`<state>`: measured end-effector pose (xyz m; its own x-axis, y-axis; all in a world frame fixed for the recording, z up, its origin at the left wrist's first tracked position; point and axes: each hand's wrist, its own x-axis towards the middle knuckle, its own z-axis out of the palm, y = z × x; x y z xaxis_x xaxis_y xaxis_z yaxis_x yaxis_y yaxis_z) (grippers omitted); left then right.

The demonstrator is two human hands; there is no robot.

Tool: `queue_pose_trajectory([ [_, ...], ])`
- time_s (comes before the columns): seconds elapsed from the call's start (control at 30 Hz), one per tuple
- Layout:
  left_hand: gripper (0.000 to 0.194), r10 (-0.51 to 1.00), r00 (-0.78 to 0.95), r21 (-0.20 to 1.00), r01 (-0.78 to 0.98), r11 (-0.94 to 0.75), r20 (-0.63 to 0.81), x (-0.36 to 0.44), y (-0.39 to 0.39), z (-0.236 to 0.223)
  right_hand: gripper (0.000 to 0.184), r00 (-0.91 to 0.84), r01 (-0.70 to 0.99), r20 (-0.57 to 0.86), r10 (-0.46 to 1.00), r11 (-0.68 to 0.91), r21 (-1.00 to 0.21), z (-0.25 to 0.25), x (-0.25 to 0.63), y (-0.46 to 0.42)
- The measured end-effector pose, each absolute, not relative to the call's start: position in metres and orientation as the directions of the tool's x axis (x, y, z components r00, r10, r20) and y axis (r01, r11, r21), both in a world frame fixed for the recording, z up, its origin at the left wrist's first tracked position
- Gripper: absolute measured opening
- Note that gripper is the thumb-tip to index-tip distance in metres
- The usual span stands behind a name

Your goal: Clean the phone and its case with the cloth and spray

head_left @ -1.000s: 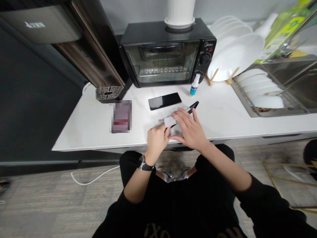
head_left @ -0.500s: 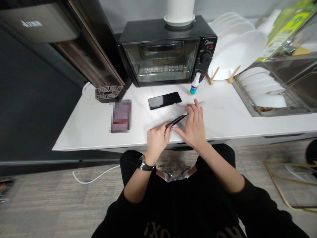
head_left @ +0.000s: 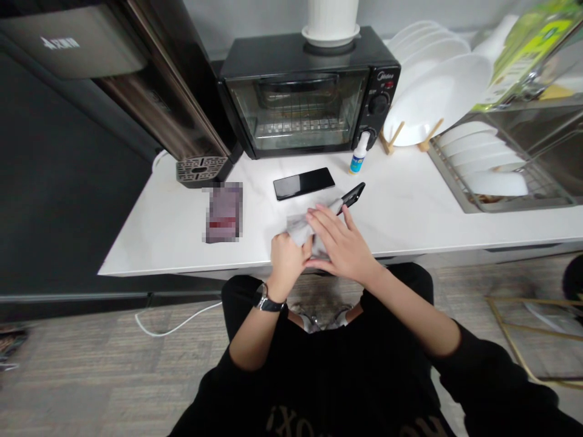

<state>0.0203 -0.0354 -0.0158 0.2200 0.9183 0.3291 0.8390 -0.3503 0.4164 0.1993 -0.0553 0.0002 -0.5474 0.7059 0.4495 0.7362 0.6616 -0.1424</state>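
Observation:
Near the counter's front edge, my left hand is closed around the lower end of a slim black phone. Only the phone's far end shows, with what look like camera openings. Across its middle lies a thin grey cloth, which my right hand presses onto it with fingers mostly straight. The cloth and fingers hide the rest of the phone. Just beyond my hands a second black phone rests flat on the counter. A small white spray bottle with a blue label stands upright behind them.
A toaster oven bearing a white pot stands at the back. To the left are a tall dark dispenser and a blurred-out purplish item. At right are plates in a rack and a sink basket.
My right hand has moved left and nearer to me, over the phone's middle. The grey cloth now shows across the phone, whose far end has come into view.

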Motion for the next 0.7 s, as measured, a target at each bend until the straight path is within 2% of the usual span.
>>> queue_pose_trajectory([
  [0.1, 0.034, 0.905, 0.220, 0.376, 0.854, -0.358, 0.363, 0.021, -0.039, -0.011, 0.089, -0.476, 0.787, 0.463, 0.748, 0.597, -0.156, 0.003, 0.226, -0.038],
  [0.23, 0.040, 0.884, 0.234, 0.379, 0.837, -0.395, 0.405, 0.022, -0.040, -0.007, 0.086, -0.367, 0.829, 0.514, 0.776, 0.523, -0.199, 0.004, 0.248, -0.014],
  [0.4, 0.037, 0.873, 0.235, 0.378, 0.831, -0.409, 0.428, 0.021, -0.041, -0.009, 0.085, -0.186, 0.844, 0.567, 0.802, 0.426, -0.326, -0.001, 0.240, -0.005],
  [0.53, 0.032, 0.873, 0.243, 0.393, 0.819, -0.418, 0.423, 0.020, -0.042, -0.009, 0.094, -0.020, 0.857, 0.595, 0.804, 0.320, -0.403, -0.007, 0.212, -0.020],
  [0.6, 0.029, 0.868, 0.248, 0.404, 0.807, -0.431, 0.429, 0.020, -0.042, -0.009, 0.097, 0.000, 0.866, 0.587, 0.810, 0.294, -0.405, -0.007, 0.198, -0.029],
  [0.7, 0.029, 0.867, 0.248, 0.432, 0.786, -0.441, 0.433, 0.020, -0.041, -0.009, 0.100, -0.070, 0.863, 0.566, 0.822, 0.334, -0.378, -0.006, 0.180, -0.042],
])
